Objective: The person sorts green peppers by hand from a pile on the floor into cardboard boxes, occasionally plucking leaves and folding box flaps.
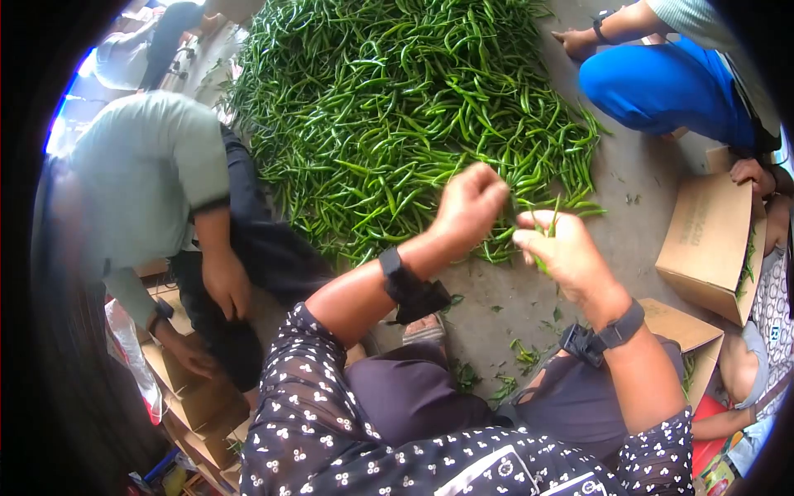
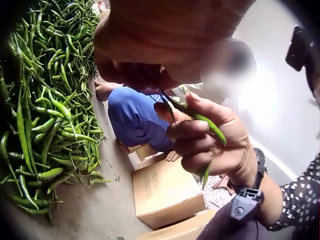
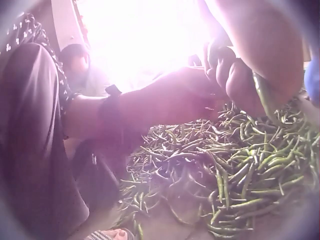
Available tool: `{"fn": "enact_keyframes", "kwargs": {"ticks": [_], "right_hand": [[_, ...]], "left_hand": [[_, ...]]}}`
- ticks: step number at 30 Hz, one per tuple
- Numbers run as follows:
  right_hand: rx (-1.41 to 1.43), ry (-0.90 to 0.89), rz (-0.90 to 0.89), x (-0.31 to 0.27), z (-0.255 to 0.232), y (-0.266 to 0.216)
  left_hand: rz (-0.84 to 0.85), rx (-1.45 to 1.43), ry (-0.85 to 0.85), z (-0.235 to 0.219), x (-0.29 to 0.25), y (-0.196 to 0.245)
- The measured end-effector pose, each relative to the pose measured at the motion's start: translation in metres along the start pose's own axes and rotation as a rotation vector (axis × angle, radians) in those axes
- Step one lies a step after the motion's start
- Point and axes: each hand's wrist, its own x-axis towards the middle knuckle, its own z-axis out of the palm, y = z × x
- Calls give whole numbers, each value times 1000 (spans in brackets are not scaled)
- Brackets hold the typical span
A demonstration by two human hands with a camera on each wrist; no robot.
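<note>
I sit on the floor beside a big heap of green chillies (image 1: 397,107). My right hand (image 1: 552,241) grips a few green chillies (image 2: 201,120) in its curled fingers; one chilli (image 3: 262,95) shows against the fingers in the right wrist view. My left hand (image 1: 471,202) is raised just left of the right hand with its fingers curled. In the left wrist view its fingertips (image 2: 142,77) pinch the thin dark stem (image 2: 166,102) of a chilli held by the right hand (image 2: 210,145). Both wrists wear black straps.
Open cardboard boxes (image 1: 707,240) (image 1: 686,331) stand at my right, and more boxes (image 1: 198,405) at my left. A person in blue trousers (image 1: 653,83) squats across the heap. Another in a pale green shirt (image 1: 149,174) bends at left. Plucked stems litter the concrete floor (image 1: 513,331).
</note>
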Motion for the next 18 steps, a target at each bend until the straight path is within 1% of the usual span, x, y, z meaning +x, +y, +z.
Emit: {"fn": "enact_keyframes", "kwargs": {"ticks": [1, 2, 3, 4, 5, 6, 8, 9, 10, 11, 12, 13, 14, 15, 16, 18], "right_hand": [[-47, -6, 10, -8, 8, -3], [-95, -10, 19, -14, 14, -5], [-58, -71, 32, -17, 17, -6], [-71, -88, 14, -19, 17, -5], [-63, -67, -17, -15, 14, -1], [-53, -45, -50, -11, 10, 3], [93, 14, -2, -6, 3, -2], [216, 18, -10, -3, 0, -1], [217, 19, -10, -3, 1, -3], [279, 53, -15, -3, 2, -6], [337, 87, -20, -4, 2, -7], [347, 61, -10, -4, -1, -6], [345, 66, -14, -5, -1, -6], [346, 76, -5, -6, 0, -6], [348, 85, 7, -7, 1, -6], [339, 75, 33, -6, -1, -3]], "left_hand": [[-148, -179, 100, -1, 7, -9], [-160, -187, 164, -16, 19, -15], [-119, -46, 104, -30, 26, -20], [-79, 95, 42, -43, 28, -16], [17, 266, -277, -54, 25, 0], [-120, 199, -623, -59, 22, 3], [-170, 132, -898, -63, 19, 14], [-78, 318, -666, -71, 26, 8], [15, 496, -428, -83, 37, -2], [203, 682, -157, -101, 50, -15], [298, 751, 144, -117, 61, -25], [274, 891, 330, -140, 71, -39], [157, 1120, 448, -155, 74, -37], [139, 1193, 535, -170, 77, -46], [28, 1241, 590, -176, 77, -49], [-115, 1281, 575, -195, 80, -75]]}}
